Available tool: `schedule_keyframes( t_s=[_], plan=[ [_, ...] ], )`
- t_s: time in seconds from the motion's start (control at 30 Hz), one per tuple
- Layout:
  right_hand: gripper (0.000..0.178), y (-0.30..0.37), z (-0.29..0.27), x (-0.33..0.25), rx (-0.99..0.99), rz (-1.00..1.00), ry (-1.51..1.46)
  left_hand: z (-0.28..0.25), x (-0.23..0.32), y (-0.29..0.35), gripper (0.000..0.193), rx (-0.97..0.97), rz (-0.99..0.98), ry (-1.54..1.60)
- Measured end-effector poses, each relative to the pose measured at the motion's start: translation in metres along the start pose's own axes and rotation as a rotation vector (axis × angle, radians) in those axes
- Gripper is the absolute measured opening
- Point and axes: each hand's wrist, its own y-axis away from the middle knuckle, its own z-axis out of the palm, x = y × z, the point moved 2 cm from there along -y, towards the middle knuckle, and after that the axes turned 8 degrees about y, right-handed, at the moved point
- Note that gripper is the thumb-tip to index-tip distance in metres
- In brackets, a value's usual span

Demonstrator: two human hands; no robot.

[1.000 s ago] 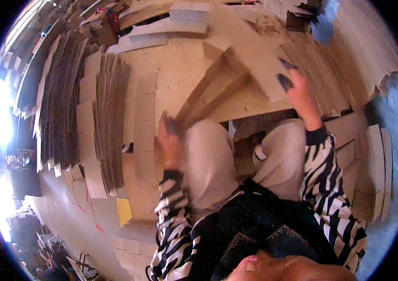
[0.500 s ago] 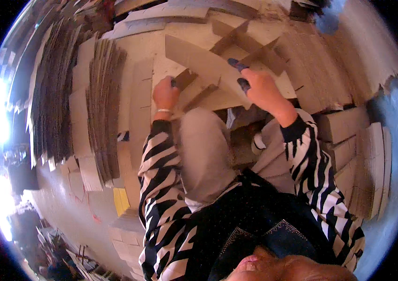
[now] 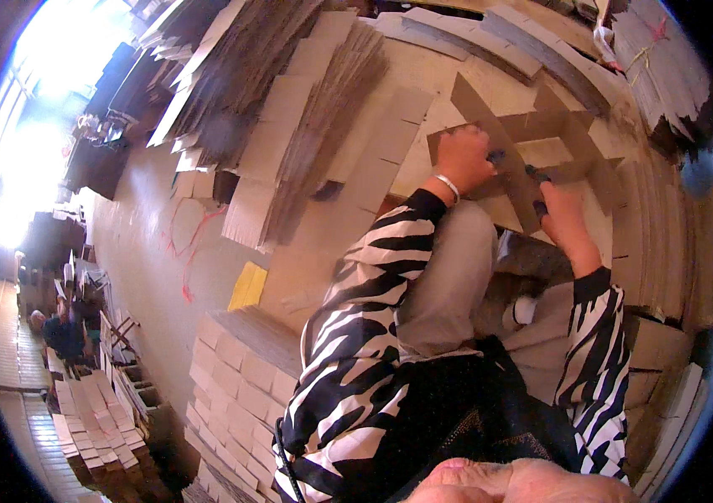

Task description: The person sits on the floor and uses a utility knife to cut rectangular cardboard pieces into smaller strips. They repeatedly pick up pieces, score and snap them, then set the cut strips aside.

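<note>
A divider grid of brown cardboard strips point(image 3: 588, 126) stands on the board in front of my knees, its pieces crossing upright. A long cardboard strip point(image 3: 480, 106) runs slantwise along its left side, between my hands. My left hand point(image 3: 464, 159) is closed on a short cardboard strip at the left of the long one, its fingertips close to the crossing. My right hand point(image 3: 563, 214) pinches the long strip near its near end, by the grid's near edge. Dark covers show on fingertips of both hands. My palms and the gripped edges are partly hidden.
Tall stacks of flat cardboard strips point(image 3: 323, 126) stand to the left, and another stack point(image 3: 654, 243) lies at the right. Bundled cardboard point(image 3: 247, 360) is piled near my left elbow beside a yellow piece point(image 3: 248, 286). Red string point(image 3: 186, 251) lies on the floor.
The view has turned, shifting the scene rightward. My left hand has come nearer to my right. The long strip, earlier slanting over the pieces, now stands more upright against the grid.
</note>
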Motion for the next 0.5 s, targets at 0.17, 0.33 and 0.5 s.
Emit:
schedule_keyframes(
  t_s=[0.17, 0.33, 0.5],
  plan=[
    [0.033, 0.018, 0.031, 0.003, 0.046, -0.01, -0.035, 0.046, -0.021, 0.003, 0.025, -0.681, -0.065, 0.075],
    [0.038, 0.02, 0.05, -0.005, 0.16, 0.068, -0.08, 0.06, -0.01, 0.011, 0.025, -0.619, -0.038, 0.006],
    [0.035, 0.027, 0.062, 0.01, 0.254, 0.043, -0.038, 0.05, 0.012, -0.001, 0.024, -0.5, -0.005, 0.066]
  ],
)
